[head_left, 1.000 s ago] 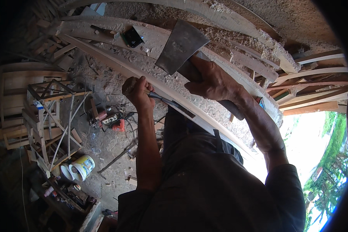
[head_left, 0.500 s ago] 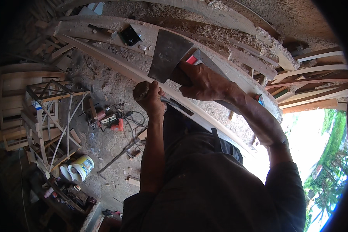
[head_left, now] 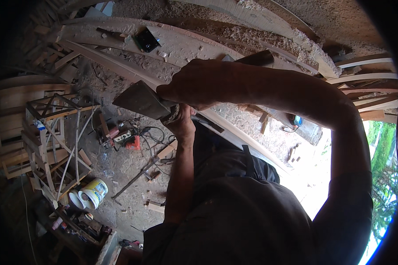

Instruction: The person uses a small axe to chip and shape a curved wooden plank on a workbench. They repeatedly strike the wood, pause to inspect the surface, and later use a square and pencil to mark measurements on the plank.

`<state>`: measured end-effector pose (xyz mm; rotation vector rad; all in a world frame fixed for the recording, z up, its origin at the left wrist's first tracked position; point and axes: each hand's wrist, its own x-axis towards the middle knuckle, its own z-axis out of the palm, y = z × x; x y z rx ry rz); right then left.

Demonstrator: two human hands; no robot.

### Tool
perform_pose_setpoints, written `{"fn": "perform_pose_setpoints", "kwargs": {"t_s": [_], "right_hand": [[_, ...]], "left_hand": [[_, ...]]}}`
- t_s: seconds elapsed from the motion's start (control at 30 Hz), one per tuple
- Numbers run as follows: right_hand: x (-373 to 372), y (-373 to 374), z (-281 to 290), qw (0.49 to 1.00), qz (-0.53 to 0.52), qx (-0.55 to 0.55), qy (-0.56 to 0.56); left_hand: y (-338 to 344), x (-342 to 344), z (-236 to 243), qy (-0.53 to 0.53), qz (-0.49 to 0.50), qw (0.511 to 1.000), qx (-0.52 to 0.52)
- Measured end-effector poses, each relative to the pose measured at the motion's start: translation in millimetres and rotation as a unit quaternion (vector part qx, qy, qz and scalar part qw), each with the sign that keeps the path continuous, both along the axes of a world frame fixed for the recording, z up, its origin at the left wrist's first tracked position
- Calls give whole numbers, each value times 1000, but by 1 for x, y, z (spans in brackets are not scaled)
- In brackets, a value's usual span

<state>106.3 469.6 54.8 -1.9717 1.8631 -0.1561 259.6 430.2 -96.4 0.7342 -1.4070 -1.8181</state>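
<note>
My right hand (head_left: 192,84) is closed on an axe near its broad grey head (head_left: 141,100), with the dark handle end (head_left: 261,58) showing beyond my forearm. Below it, my left hand (head_left: 183,125) grips a chisel by its round wooden handle (head_left: 170,115). The axe head overlaps the top of that handle; whether they touch I cannot tell. A long pale timber (head_left: 227,125) runs diagonally under my hands, with a dark slot (head_left: 210,126) cut in it just right of my left hand. The chisel's blade is mostly hidden.
Behind the timber lies a wide board (head_left: 181,39) strewn with shavings, bearing a small black box (head_left: 147,39). On the floor at left are a wooden frame (head_left: 62,112), a white bucket (head_left: 95,193), a red power tool (head_left: 133,142) and tangled cords. Curved planks (head_left: 367,79) stack at far right.
The axe has swung down and to the left, its head now over the chisel's handle. My right forearm has risen and turned more level. My left hand keeps its grip, shifted slightly right.
</note>
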Motion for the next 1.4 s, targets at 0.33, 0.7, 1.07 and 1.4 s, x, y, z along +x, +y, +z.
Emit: {"fn": "perform_pose_setpoints", "kwargs": {"t_s": [0.33,0.7,1.07,1.4], "right_hand": [[-27,-69,52,975,-134,-167,52],[-41,-75,51,971,-166,-173,-19],[-12,-22,2,993,-78,80,-48],[-18,10,-13,971,-176,-12,-163]], "left_hand": [[-34,-17,-28,-10,8,981,191],[-21,-13,-20,-11,8,980,197],[42,43,26,11,-179,960,-213],[-22,-4,4,50,12,994,102]]}}
